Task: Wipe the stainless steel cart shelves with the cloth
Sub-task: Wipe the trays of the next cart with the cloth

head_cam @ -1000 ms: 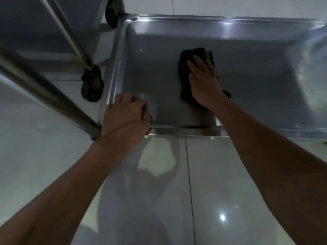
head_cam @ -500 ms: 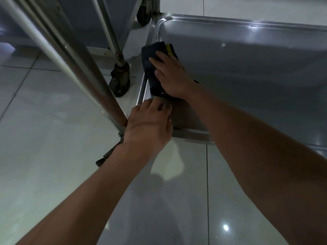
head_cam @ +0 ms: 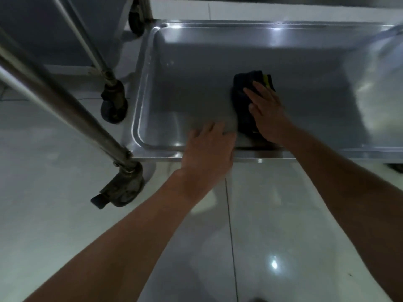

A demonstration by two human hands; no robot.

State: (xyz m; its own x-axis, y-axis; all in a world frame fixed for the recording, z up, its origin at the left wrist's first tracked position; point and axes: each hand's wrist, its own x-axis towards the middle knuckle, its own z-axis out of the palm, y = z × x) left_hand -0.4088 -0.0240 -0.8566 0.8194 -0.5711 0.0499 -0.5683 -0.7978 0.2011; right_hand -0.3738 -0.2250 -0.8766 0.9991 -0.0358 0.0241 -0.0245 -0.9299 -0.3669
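Head view: right hand, fingers flat, presses the dark cloth onto the shelf near its front rim, bare steel all around. Cloth's long axis runs front to back. Left hand rests relaxed on the rim.

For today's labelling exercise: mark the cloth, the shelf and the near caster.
cloth (head_cam: 242, 101), head view, dark folded part left of the fingers.
shelf (head_cam: 192, 83), head view, bare steel floor.
near caster (head_cam: 122, 192), head view, wheel housing.
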